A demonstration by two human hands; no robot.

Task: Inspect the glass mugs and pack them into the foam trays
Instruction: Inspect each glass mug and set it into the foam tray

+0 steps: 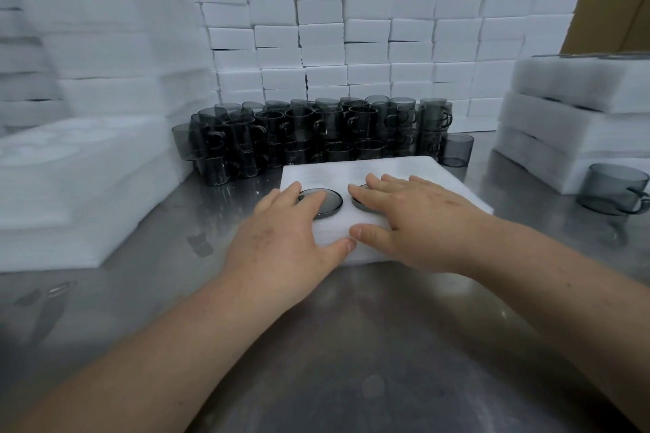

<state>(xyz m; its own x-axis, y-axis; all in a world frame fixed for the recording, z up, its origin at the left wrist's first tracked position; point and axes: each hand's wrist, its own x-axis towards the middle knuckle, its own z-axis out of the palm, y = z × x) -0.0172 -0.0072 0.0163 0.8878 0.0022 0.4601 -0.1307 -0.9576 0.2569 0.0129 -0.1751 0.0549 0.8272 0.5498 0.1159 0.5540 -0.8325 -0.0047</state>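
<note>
Bare steel desk [351,344] lay nearest, both forearms reaching over it to a white foam tray [404,169]. The left hand [281,242] and right hand [415,221] were spread flat, fingers straight, thumbs almost meeting at the tray's near edge. 2 grey glass mugs sat sunk in its pockets: the left mug [329,204] under the left fingertips, the right mug [357,202] mostly hidden by the right palm.

Uneven pressure could, I judged, tip or crack a mug in its pocket. A forward shove on that slick steel could slide the tray into the stacked mug pile [316,130] just behind and topple it. A lone mug [457,149] stood just beside the far right corner, another mug [615,188] well apart by the right foam stack [580,116].

Open room lay only toward the near side; the left foam stack [88,169] hemmed that flank.
</note>
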